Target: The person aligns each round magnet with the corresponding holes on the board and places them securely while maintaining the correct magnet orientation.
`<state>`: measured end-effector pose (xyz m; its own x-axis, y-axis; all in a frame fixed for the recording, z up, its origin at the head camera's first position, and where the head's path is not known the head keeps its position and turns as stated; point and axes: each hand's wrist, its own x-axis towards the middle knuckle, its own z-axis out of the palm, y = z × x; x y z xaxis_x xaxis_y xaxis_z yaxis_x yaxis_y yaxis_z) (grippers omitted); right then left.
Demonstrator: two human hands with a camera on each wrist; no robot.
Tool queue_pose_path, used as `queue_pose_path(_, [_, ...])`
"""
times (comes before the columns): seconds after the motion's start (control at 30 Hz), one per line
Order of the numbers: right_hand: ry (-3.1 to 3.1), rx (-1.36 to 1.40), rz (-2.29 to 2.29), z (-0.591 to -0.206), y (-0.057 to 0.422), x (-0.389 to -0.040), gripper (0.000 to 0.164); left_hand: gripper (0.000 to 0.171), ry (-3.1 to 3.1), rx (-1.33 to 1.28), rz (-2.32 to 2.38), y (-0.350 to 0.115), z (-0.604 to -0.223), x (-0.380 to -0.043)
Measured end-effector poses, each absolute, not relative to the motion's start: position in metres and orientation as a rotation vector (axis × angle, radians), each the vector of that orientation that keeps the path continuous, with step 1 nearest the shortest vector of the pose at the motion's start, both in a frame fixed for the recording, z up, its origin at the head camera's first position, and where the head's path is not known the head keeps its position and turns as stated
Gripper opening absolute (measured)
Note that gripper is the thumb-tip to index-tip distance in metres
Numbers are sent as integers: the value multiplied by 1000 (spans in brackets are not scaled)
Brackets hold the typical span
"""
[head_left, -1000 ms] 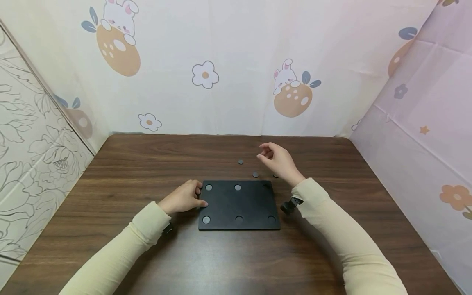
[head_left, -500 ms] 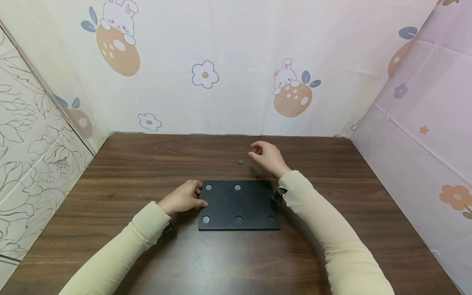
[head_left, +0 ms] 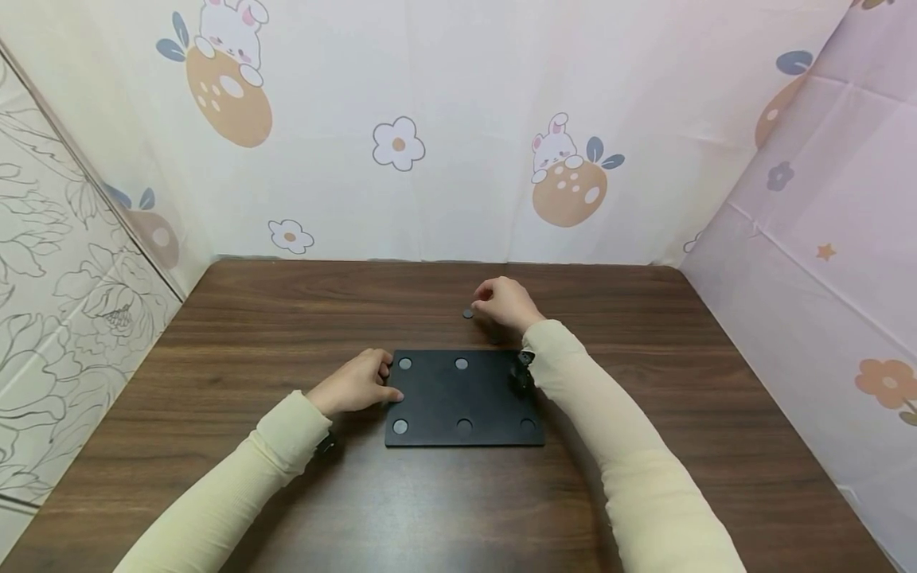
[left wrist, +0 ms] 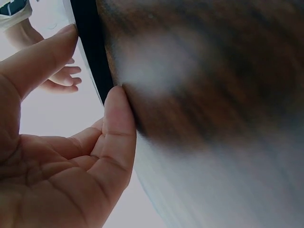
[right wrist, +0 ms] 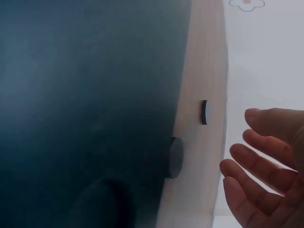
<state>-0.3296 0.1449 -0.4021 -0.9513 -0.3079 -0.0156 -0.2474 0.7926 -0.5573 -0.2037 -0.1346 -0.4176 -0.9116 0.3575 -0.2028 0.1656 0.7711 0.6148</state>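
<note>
- The left hand [head_left: 356,383] is gripping the left side of a black board [head_left: 437,398], its thumb lying on the top face and its other fingers curling at the edge by the far left corner (the left wrist view is showing the thumb and a fingertip touching the board).
- The black board is lying flat on a brown wood-grain worktop [head_left: 458,509], well in from its back edge.
- Three pale grey rounds [head_left: 462,364] are showing in the board, two along the far side and one at the near left corner; two dark round recesses [head_left: 465,426] are showing along the near side (a black device [head_left: 521,371] on the right wrist is covering the far right part).
- The right hand [head_left: 507,305] is hovering beyond the board's far edge, its fingers bending loosely, standing apart and holding nothing.
- A small dark disc [head_left: 468,313] is lying on the worktop, just beside those fingertips in the head view.
- A second disc [right wrist: 175,157] is lying close to the board's far edge (whether it is touching, I cannot tell).
- Pale yellow sleeves [head_left: 286,438] are covering both forearms.
- A white cloth [head_left: 473,64] printed with rabbits [head_left: 555,151] and flowers [head_left: 399,145] is hanging behind.
</note>
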Motion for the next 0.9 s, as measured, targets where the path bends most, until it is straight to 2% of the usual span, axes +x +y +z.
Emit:
queue_pose_path(0.4, [2854, -419, -717, -406, 133, -338, 32, 65, 2666, 401, 867, -134, -418, -204])
queue_pose_path(0.9, [2873, -397, -593, -412, 119, -336, 11, 64, 2676, 420, 862, -134, -418, -205])
